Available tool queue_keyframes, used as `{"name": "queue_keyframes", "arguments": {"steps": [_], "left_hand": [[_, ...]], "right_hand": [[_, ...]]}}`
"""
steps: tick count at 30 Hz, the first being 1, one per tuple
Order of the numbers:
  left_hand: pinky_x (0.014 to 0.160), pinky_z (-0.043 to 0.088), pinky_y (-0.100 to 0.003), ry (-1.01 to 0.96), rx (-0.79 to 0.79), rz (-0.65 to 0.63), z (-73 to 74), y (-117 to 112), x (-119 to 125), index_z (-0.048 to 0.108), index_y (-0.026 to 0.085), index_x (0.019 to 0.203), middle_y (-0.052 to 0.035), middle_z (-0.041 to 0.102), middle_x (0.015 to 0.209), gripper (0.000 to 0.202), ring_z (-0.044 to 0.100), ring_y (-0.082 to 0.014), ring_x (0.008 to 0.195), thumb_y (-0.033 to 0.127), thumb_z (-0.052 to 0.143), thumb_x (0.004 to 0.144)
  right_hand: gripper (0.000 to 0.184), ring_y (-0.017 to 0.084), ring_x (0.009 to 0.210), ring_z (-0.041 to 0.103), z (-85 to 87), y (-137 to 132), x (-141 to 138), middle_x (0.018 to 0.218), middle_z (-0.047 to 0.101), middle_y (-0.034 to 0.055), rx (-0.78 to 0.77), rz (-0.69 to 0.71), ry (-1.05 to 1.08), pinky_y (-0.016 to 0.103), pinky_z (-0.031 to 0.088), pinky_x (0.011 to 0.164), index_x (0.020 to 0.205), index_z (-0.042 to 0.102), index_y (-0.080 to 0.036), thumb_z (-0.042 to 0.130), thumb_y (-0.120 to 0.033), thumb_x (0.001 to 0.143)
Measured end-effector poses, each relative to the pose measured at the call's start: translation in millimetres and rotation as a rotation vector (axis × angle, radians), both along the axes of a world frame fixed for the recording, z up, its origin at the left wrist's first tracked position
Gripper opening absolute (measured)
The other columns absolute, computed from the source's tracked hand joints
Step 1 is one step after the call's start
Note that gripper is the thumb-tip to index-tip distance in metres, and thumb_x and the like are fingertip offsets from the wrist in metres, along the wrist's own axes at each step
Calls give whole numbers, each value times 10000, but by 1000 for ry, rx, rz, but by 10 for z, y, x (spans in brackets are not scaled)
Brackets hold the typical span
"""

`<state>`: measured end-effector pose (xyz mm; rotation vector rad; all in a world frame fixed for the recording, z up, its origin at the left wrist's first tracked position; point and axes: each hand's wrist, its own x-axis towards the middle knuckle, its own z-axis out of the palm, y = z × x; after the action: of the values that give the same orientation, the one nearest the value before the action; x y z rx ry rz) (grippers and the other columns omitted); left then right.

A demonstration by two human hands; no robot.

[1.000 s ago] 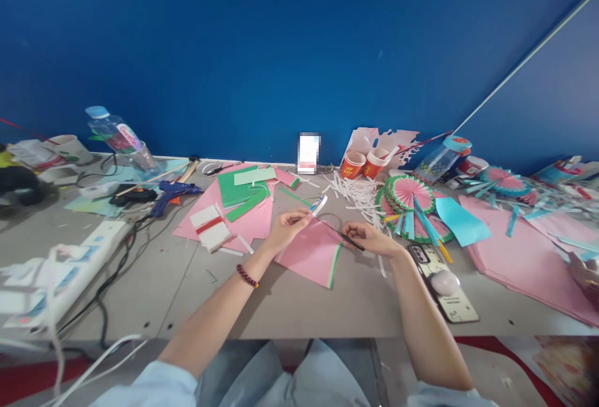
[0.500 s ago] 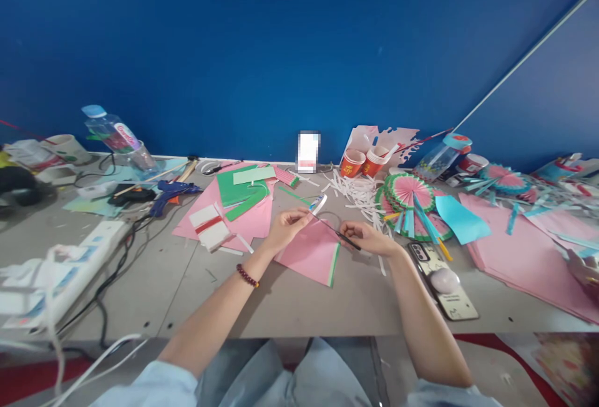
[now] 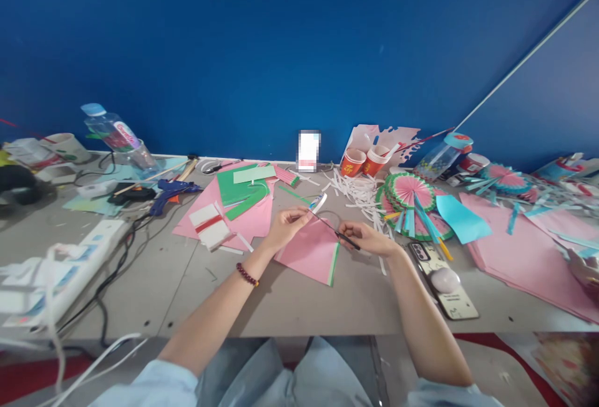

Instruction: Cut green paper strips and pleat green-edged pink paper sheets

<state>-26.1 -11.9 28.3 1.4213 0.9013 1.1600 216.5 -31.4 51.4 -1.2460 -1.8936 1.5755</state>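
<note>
My left hand (image 3: 292, 223) is closed, its thumb and fingers pinching a short white strip (image 3: 320, 203) with a bluish mark that curls up past the fingertips. In my right hand (image 3: 362, 236) is a slim dark tool (image 3: 347, 240), its thin end pointing left toward the strip; its exact kind is too small to tell. Beneath both hands lies a pink paper sheet (image 3: 306, 254) with a green band along its right edge. A narrow green strip (image 3: 294, 195) rests just beyond my left hand.
Left are pink and green papers (image 3: 241, 191), a white pack with a red band (image 3: 209, 226), a blue glue gun (image 3: 171, 193) and a power strip (image 3: 70, 269). Right are white paper shreds (image 3: 358, 195), paper cups (image 3: 352, 162), pleated fans (image 3: 412, 195) and a phone (image 3: 447, 285). Another person's hand (image 3: 583, 268) shows far right.
Almost nothing differs. My right hand and the dark tool have shifted very slightly left; my left hand keeps its pinch on the white strip.
</note>
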Motion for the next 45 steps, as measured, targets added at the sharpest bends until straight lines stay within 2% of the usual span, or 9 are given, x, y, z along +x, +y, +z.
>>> {"name": "queue_keyframes", "arguments": {"steps": [17,27,32,38,45], "left_hand": [[771,468,-306,12,2,35,-11,9,-4,738,184,765,-72,692,899,260,616,-208,893,439,688,742],[788,478,-308,7,-4,41,-60,36,-19,739,191,789,-74,699,952,242,619,-218,946,423,685,746],[741,498,-286,1,-19,47,-87,41,-26,740,183,798,-82,688,996,257,620,-218,945,429,689,741],[655,522,-265,-13,-56,46,-80,32,-32,738,175,821,-82,680,1044,307,636,-208,890,463,693,723],[776,505,-280,-6,15,55,-51,38,-32,739,187,787,-67,694,974,224,629,-196,923,402,696,742]], "right_hand": [[313,80,519,404,-75,19,7,566,487,-55,20,-14,-20,230,337,532,765,516,-183,620,-479,764],[361,86,527,410,-27,19,2,561,483,-44,-8,-1,62,231,300,516,769,508,-177,621,-519,769],[371,88,537,414,-1,11,-13,581,497,-32,-17,-6,89,234,296,518,777,514,-172,627,-526,768],[364,90,543,431,-50,10,-17,598,504,-29,-27,-21,135,228,304,520,811,532,-166,627,-516,772],[343,99,605,456,-33,-4,-49,691,521,-13,-61,18,183,236,336,562,836,529,-170,657,-479,761]]}}
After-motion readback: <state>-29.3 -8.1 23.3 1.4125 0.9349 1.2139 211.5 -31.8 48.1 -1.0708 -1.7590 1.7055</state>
